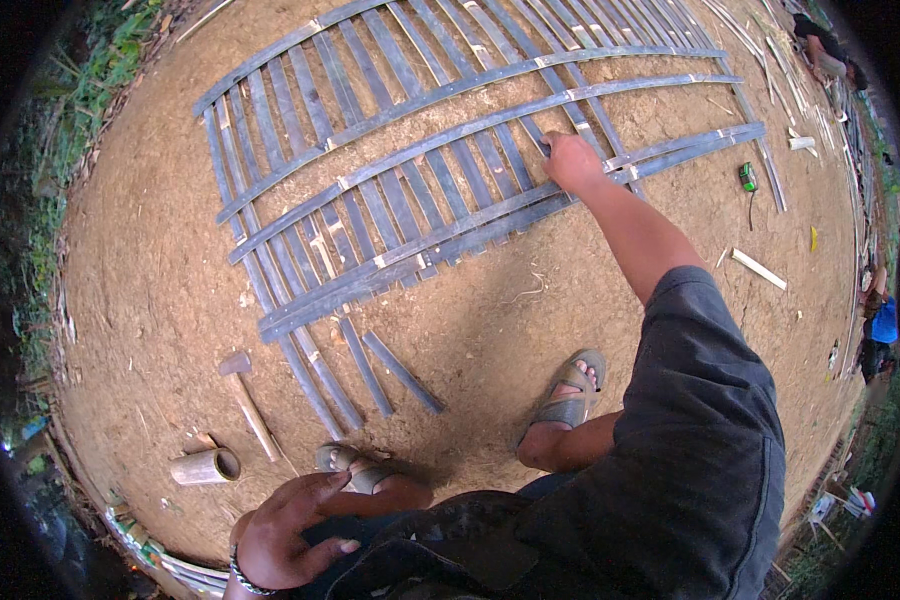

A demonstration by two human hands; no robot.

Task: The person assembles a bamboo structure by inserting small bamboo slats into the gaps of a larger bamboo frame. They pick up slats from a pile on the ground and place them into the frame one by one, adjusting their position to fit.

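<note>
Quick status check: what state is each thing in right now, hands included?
Right hand: closed around a slat of the panel.
Left hand: resting on the knee, holding nothing.
Bamboo panel: flat on the dirt, slats crossed by lashed rails.
Loose slats: lying free at the panel's near edge.
Hammer: lying on the ground, untouched.
Bamboo tube: on its side, open end showing.
Green tool: lying on the dirt, unused.

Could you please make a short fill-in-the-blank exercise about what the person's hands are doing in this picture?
1. The right hand grips a slat of the bamboo ____ lying on the ground.
2. The left hand rests on the person's own ____.
3. A hammer lies on the dirt beside a short bamboo ____.
4. The left wrist wears a ____.

Missing words: lattice; knee; tube; bracelet
</note>
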